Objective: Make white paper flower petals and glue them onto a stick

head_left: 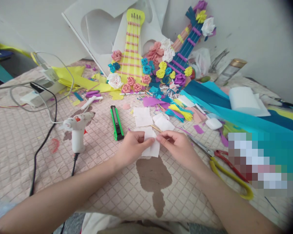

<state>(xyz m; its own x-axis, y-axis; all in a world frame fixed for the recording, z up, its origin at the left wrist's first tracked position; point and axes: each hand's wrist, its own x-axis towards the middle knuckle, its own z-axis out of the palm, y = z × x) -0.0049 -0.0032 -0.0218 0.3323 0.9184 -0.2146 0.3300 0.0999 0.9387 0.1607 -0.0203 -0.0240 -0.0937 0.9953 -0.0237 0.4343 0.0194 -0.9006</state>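
A small white paper square (152,150) is held in front of me above the table. My left hand (134,147) pinches it from the left, thumb on top. At its upper right edge my right hand (177,146) has thumb and forefinger closed together on the paper. Just beyond the fingers, the tip of a thin wooden stick (156,128) shows; whether a finger touches it I cannot tell. Farther back lie another white paper square (142,116) and some white paper pieces (164,121). A green utility knife (116,123) rests left of the papers.
On the left stands a white glue gun (77,130) with its cord, near a power strip (39,94). Scissors (210,152) lie to the right. Yellow (134,48) and blue (189,48) paper guitars with flowers lean at the back, among coloured scraps and a white roll (244,100).
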